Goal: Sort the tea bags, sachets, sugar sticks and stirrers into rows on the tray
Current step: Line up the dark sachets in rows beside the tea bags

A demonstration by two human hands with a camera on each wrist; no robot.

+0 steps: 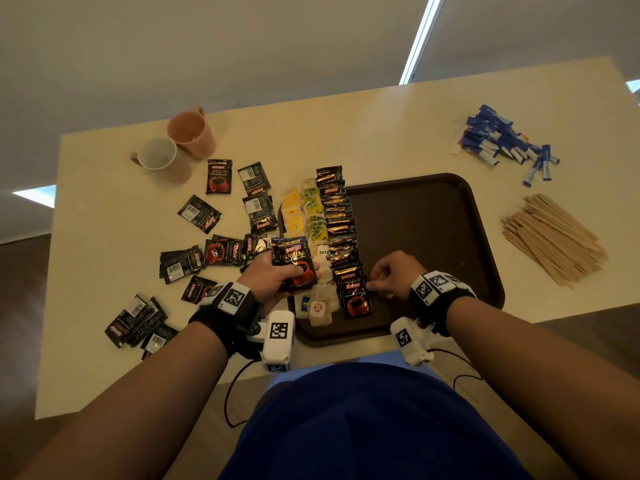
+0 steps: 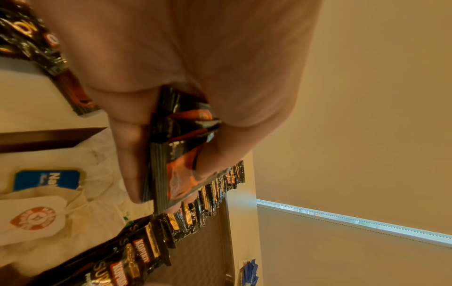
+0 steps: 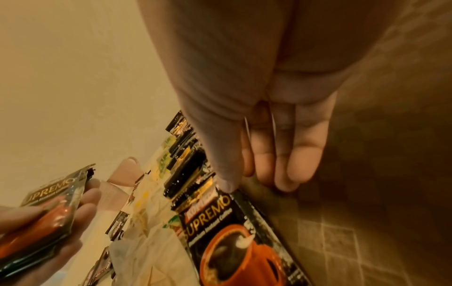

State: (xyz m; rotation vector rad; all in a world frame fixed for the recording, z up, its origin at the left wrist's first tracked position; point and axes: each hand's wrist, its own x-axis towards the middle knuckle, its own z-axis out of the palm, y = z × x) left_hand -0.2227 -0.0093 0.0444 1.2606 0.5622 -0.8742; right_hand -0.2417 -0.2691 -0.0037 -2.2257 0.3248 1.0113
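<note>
Coffee sachets row nearly full beside tea bags; my left hand grips stack, right hand fingertips curled, nudging nearest sachet; sugar sticks, stirrers untouched off tray.

Tray: dark brown, fine grid texture seen in right wrist view. Table: pale cream. Coffee sachets in the row on the tray: black, gold bands, red label; the nearest one bears an orange-red cup. Stack of sachets in left hand: black, gold lettering, orange-red cup. Loose sachets toward the table's left edge: black, white barcode panels on some. Tea bags: yellow and green wrappers; near ones off-white with a blue tag and a white tag with red emblem. Sugar sticks: blue and white. Stirrers: light wood. Mugs: peach-orange; one white inside.
</note>
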